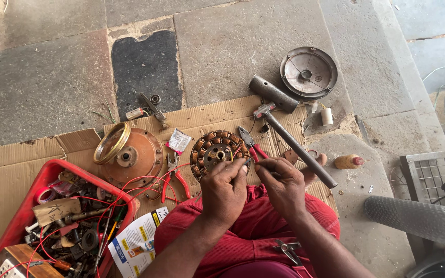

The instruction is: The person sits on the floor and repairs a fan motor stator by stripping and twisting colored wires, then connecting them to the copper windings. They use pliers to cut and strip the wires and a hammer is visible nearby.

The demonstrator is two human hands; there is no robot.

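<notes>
A round motor stator with copper windings [215,152] lies on the cardboard [6,159] in front of my knees. My left hand [224,186] is closed at the stator's near right edge, fingertips pinched on a thin wire. My right hand [283,181] sits just to its right, fingers pinched on the same small wire end. Red-handled cutting pliers [250,142] lie by the stator, just beyond my fingertips.
A hammer [289,135] lies diagonally right of my hands. A round metal cover [308,72], a copper-coloured motor housing [130,153], red pliers [177,177], a small bottle [348,161] and a red tray of parts and wires [57,216] surround me. A wire cage [433,172] stands right.
</notes>
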